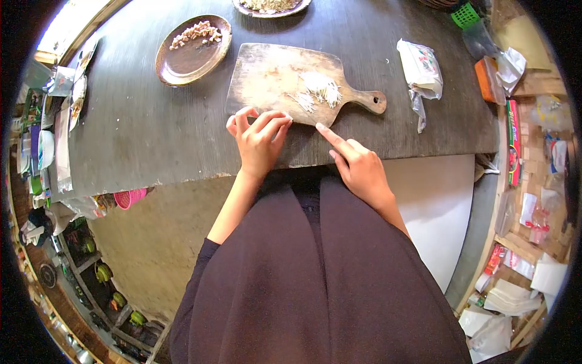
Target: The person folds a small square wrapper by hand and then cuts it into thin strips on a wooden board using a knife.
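Note:
A wooden cutting board (pixel 267 76) with a handle lies on the dark table, its handle pointing right. Thin pale strips (pixel 321 88) lie in a loose pile on its right half, with a smaller bunch nearer me. At the board's near left edge is my left hand (pixel 259 139), fingers curled and thumb drawn in to the index finger; whatever they may hold is too small to make out. My right hand (pixel 362 167) has its index finger stretched out to the board's near right corner. Its other fingers are loosely bent, and nothing shows in them.
A brown plate (pixel 188 64) with small diced pieces stands left of the board. Another plate (pixel 273 12) with pale food is at the far edge. A white plastic packet (pixel 420 70) lies to the right. Beyond the table's right side are an orange item (pixel 488 79) and shelves.

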The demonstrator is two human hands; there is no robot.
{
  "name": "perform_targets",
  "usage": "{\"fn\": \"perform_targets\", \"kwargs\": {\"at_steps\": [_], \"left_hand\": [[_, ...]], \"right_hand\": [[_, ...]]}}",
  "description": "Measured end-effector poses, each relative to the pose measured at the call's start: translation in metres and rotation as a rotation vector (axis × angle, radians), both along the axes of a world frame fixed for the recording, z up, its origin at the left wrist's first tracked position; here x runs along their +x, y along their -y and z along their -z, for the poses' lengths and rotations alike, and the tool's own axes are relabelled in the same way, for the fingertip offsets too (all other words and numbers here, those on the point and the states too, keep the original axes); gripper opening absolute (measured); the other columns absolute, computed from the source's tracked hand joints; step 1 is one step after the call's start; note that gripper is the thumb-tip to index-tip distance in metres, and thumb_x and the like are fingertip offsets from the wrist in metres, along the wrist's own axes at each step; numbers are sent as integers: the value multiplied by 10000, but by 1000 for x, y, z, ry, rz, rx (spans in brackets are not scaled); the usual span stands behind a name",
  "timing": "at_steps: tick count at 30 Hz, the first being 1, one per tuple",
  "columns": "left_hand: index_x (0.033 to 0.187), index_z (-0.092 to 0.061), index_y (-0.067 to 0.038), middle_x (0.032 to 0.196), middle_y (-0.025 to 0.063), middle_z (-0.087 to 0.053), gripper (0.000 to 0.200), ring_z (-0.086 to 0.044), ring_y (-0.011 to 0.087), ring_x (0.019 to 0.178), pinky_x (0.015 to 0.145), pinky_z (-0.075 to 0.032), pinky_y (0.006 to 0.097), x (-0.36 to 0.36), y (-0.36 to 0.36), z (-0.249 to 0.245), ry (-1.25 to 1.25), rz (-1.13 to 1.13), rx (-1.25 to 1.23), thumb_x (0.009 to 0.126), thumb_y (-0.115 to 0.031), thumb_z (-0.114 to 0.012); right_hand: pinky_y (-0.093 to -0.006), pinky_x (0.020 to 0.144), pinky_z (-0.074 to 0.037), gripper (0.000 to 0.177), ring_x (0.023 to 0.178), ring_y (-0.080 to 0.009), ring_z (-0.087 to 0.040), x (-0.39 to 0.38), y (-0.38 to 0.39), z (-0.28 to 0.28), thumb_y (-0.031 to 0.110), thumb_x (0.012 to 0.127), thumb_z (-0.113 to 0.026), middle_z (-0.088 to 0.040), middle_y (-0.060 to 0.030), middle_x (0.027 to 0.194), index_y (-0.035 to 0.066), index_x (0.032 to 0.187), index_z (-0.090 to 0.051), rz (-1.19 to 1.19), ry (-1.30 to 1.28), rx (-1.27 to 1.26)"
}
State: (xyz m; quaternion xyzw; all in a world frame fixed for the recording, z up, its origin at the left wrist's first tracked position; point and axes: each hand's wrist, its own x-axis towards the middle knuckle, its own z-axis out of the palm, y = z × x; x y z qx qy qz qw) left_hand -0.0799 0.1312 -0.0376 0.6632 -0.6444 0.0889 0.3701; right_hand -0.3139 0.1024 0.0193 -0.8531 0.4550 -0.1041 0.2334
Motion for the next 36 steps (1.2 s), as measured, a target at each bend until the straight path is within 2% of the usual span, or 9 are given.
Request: {"fn": "perform_targets", "kwargs": {"at_steps": [3,5,12,14,20,30,36], "left_hand": [[887,-760,-252,997,-155,-722,154,-523,199,1066,1001,-298,429,-1,-1,0,7,0,5,759,-201,-828],[887,-760,-252,1002,-155,-722,153,-521,200,1070,1003,-296,429,0,-2,0,20,-8,9,759,-200,-828],[887,-756,-242,1026,-143,-715,160,-522,205,1072,1001,-300,434,1,-2,0,41,-10,14,751,-193,-824],[886,-755,-241,1025,-141,-714,161,-523,206,1072,1000,-303,435,1,-2,1,42,-7,20,749,-191,-825],[882,-754,-242,1019,-139,-714,173,-525,201,1070,998,-310,441,1,-2,0,21,1,31,736,-183,-827],[880,-759,-249,998,-153,-724,157,-529,193,1060,992,-308,424,0,-1,0,18,-13,6,752,-195,-834],[872,-759,-242,993,-148,-725,143,-528,196,1053,991,-305,426,0,-1,-1,19,-16,11,757,-196,-830]], "right_hand": [[-478,642,-569,575,675,-360,-661,3,-4,-4,223,1008,-598,-612,-132,820,402,1536,-459,-52,21,56],[-449,676,-540,616,698,-328,-637,4,-5,-1,154,989,-623,-599,-122,797,366,1545,-465,-78,8,74],[-443,681,-544,617,707,-325,-640,4,-4,5,160,992,-617,-602,-121,804,367,1550,-452,-104,18,63],[-485,637,-578,600,670,-368,-670,4,-4,9,231,1000,-612,-620,-140,817,403,1547,-437,-102,40,48],[-490,617,-587,601,653,-363,-679,18,-3,16,252,1004,-606,-628,-137,825,418,1551,-420,-80,3,34],[-479,643,-581,582,686,-371,-677,8,-2,5,254,1020,-587,-631,-141,842,416,1554,-418,-34,-4,35],[-483,641,-576,592,674,-377,-666,5,-4,3,227,1014,-594,-629,-141,840,398,1555,-425,-100,50,62]]}}
